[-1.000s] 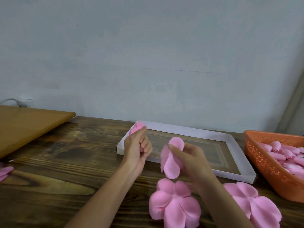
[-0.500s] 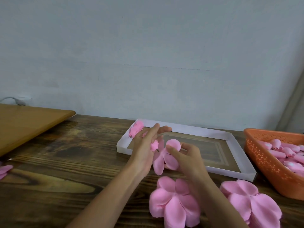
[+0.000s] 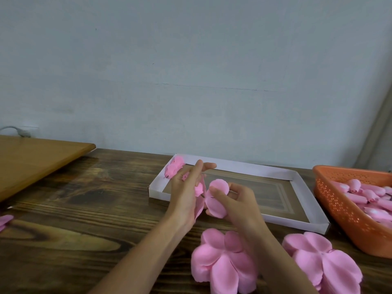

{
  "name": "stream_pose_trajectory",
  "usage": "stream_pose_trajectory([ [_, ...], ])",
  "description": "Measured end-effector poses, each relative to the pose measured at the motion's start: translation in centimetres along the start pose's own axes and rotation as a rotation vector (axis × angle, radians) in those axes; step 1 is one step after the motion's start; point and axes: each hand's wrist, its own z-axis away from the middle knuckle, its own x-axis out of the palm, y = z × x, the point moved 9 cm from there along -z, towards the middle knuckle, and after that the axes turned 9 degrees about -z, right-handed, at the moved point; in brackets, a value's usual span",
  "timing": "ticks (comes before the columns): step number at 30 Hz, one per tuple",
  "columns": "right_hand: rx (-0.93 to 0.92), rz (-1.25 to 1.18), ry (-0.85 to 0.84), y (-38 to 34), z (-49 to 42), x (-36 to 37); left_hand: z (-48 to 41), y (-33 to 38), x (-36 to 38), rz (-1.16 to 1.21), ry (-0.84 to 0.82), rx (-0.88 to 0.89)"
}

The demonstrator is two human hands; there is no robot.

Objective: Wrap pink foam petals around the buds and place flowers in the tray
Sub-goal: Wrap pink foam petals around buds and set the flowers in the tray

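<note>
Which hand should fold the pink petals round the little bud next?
Probably the right hand: it pinches the petal piece right beside the bud, so it can curl the petals round. The left hand is busy holding the bud.

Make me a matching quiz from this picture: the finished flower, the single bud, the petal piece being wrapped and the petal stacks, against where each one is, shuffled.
Things
1. finished flower
2. single bud
3. petal piece
4. petal stacks

Places
A. on the table, nearest the camera
B. held in the left hand
C. far left corner of the white tray
D. pinched by the right hand

Pairs: 1-C, 2-B, 3-D, 4-A
</note>
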Motion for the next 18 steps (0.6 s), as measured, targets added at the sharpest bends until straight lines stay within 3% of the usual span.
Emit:
stream_pose_trajectory([
  [18, -0.062, 0.012, -0.119, -0.8, 0.7, 1.7, 0.0, -0.3, -0.6, 0.023, 0.057, -0.040],
])
